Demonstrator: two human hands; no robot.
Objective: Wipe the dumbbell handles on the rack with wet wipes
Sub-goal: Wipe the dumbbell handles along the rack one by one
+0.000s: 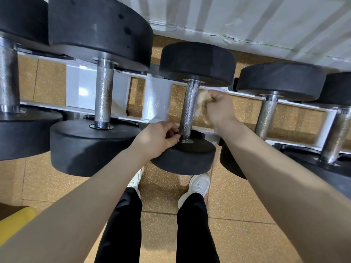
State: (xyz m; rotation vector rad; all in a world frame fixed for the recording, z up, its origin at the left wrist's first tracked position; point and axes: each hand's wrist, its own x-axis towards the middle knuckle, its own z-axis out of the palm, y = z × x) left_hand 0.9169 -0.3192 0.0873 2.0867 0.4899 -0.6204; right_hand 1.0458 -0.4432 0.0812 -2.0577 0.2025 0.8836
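Several black dumbbells with knurled steel handles lie across a white rack (155,103). The middle dumbbell's handle (189,109) runs between its far head (197,63) and near head (184,158). My right hand (218,109) grips a crumpled, soiled wet wipe (202,103), which touches the right side of that handle's upper part. My left hand (161,137) rests on the near head with its fingers curled at the base of the handle; whether they grip the base is unclear.
A bigger dumbbell (103,95) lies to the left, with another at the far left edge (7,76). Two more handles (266,118) (336,137) lie to the right. A white wall (247,21) stands behind. My legs and white shoes (197,185) stand on tan floor tiles. A yellow object (15,219) sits at lower left.
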